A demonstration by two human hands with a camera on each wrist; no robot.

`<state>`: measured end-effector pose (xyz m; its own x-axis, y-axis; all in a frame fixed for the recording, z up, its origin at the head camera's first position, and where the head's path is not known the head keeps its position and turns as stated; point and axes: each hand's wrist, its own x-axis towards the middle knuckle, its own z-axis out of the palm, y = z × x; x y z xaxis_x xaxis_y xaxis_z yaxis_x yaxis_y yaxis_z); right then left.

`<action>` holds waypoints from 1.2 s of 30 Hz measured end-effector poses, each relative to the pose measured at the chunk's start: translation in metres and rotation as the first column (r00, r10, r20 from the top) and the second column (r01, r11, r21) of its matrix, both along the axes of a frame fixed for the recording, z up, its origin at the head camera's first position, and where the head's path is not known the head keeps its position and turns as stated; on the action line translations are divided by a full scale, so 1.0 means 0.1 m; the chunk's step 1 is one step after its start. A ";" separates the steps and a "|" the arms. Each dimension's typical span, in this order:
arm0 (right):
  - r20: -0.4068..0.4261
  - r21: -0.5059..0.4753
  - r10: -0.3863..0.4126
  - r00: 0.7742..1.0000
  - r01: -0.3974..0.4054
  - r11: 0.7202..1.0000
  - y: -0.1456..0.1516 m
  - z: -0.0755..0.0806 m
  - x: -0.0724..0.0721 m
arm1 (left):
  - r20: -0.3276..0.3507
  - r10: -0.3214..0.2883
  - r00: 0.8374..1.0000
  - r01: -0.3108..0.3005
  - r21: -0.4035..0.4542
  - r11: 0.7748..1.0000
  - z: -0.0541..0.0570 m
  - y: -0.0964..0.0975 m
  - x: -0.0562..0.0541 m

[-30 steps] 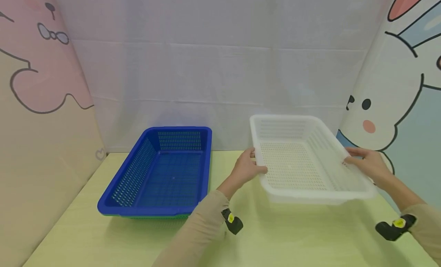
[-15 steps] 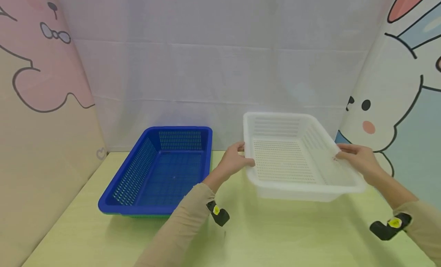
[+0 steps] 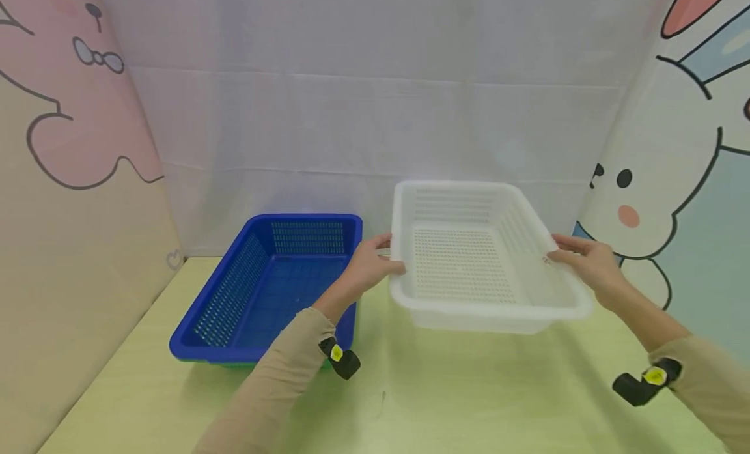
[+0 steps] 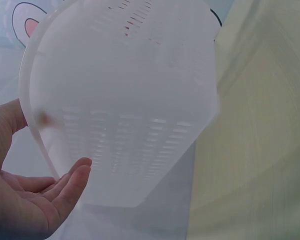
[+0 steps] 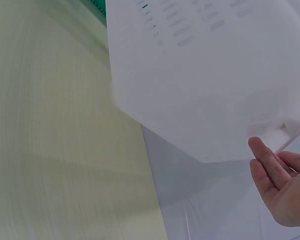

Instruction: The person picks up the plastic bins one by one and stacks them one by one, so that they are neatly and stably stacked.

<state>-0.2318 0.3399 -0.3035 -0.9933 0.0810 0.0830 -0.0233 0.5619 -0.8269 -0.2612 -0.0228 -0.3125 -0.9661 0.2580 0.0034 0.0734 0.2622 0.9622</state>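
A white plastic basket [image 3: 469, 320] with slotted walls and floor hangs above the table, held between both hands. My left hand [image 3: 368, 266] grips its left rim, thumb over the edge and fingers under it. On the opposite rim, my right hand [image 3: 588, 262] pinches with the thumb on top. From below, the left wrist view has the basket's outer side [image 4: 120, 90] with the left fingers [image 4: 72, 187] beneath the rim. In the right wrist view the right fingers [image 5: 270, 165] lie under the rim too. Nothing lies inside the white basket.
Left of the white basket, a blue basket [image 3: 293, 278] rests on the pale yellow-green table [image 3: 445, 395], with a green basket [image 3: 234, 364] showing under it. A white cloth wall [image 3: 375, 128] stands behind; cartoon-printed panels [image 3: 633, 115] flank both sides.
Both hands have carried the white basket to the left and slightly up, closer to the blue basket. The left forearm now covers more of the blue basket, which has stayed in place.
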 end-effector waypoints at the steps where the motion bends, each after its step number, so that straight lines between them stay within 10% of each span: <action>1: -0.003 -0.011 0.002 1.000 -0.002 1.000 -0.02 -0.01 0.00 | 0.005 0.005 1.000 -0.005 0.000 1.000 0.00 -0.02 0.00; 24: -0.041 -0.123 -0.061 0.997 0.056 0.991 -0.46 -0.06 -0.08 | -0.022 0.009 1.000 -0.010 -0.033 0.999 0.04 -0.45 -0.02; 36: -0.005 -0.084 0.055 0.998 -0.055 0.995 -0.63 -0.02 -0.14 | -0.049 0.019 0.999 -0.020 -0.024 1.000 0.11 -0.68 -0.04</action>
